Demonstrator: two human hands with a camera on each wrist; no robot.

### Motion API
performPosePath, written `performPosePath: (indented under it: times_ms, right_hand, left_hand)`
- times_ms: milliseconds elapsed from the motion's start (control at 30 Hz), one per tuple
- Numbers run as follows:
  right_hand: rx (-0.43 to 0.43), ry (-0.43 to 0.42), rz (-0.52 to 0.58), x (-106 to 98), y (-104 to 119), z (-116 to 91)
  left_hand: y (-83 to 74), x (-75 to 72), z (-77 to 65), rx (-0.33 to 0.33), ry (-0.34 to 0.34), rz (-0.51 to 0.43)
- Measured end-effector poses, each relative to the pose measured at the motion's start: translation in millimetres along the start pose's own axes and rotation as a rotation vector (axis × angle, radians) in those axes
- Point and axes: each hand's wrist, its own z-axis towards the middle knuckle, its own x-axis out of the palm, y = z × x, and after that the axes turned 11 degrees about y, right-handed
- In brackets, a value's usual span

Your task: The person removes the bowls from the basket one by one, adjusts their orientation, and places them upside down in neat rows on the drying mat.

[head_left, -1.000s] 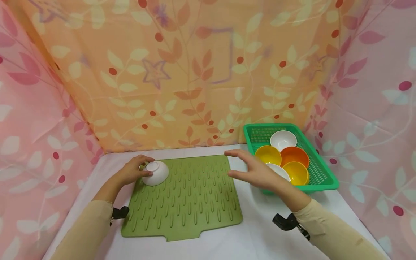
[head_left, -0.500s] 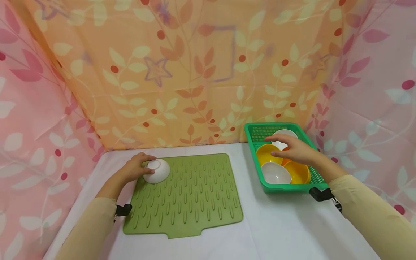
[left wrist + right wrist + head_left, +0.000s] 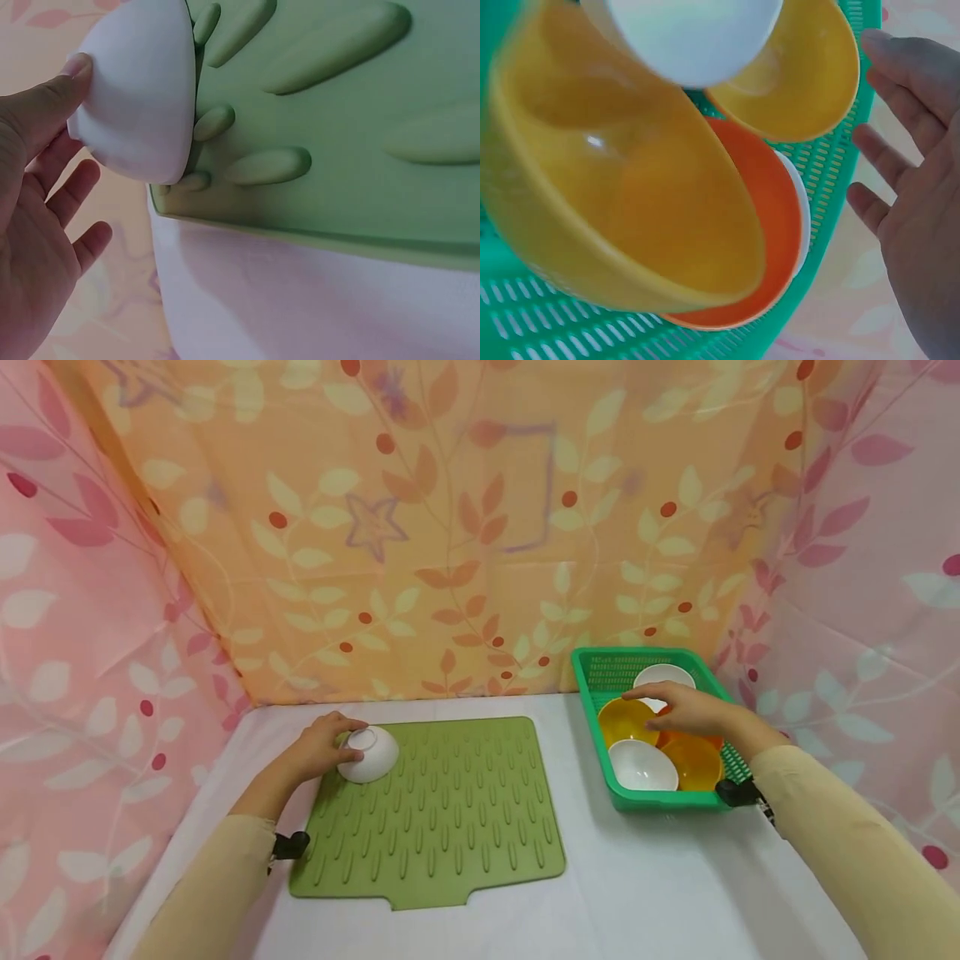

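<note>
A white bowl stands upside down at the back left corner of the green ridged mat. My left hand pinches its foot, thumb on the near side; the other fingertips are partly hidden. Over the green basket hovers my right hand, its fingers apart and holding nothing. Just below it are a yellow bowl and an orange bowl, the latter partly covered. In the right wrist view the fingers show beside another yellow bowl, with no visible grip.
The basket also holds a white bowl at the front and another white bowl at the back. A white cloth covers the table. Patterned curtains enclose the back and both sides.
My right hand has moved right, from beside the mat's right edge to above the basket, and has lowered slightly. The left hand stays at the white bowl; the view has shifted a little.
</note>
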Motion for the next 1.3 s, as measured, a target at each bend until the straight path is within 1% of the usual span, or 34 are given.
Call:
performPosePath:
  times_ms: [33, 100, 233, 333, 500, 700, 900, 1167, 1300]
  right_hand:
    - [-0.001, 0.018, -0.004, -1, 0, 2]
    - [0.008, 0.034, -0.046, -4, 0, 6]
    - [0.061, 0.08, -0.086, -9, 0, 15]
    - [0.098, 0.101, -0.095, -12, -1, 22]
    - [0.127, 0.117, -0.113, -14, -5, 29]
    - [0.15, 0.117, -0.13, -13, -12, 34]
    - [0.207, 0.1, -0.125, -12, -22, 43]
    - [0.238, 0.099, -0.149, -3, -32, 53]
    - [0.242, 0.068, -0.175, 0, -35, 57]
  left_hand:
    - [0.8, -0.6, -0.3, -0.001, 0.0, -0.001]
    - [2.3, -0.9, -0.8, -0.002, 0.001, -0.001]
    - [4.5, -0.1, -0.2, 0.0, -0.002, 0.0]
    - [4.2, 0.5, 0.5, 0.005, -0.006, 0.0]
    - [3.7, 0.8, 1.7, 0.002, -0.011, 0.001]
    - [5.8, 0.9, 1.2, -0.006, -0.005, -0.023]
    - [7.9, 1.8, 1.2, -0.002, -0.011, -0.026]
    - [4.4, 2.4, 0.1, -0.008, -0.008, -0.045]
    - [3.1, 1.2, -0.3, -0.009, -0.011, -0.044]
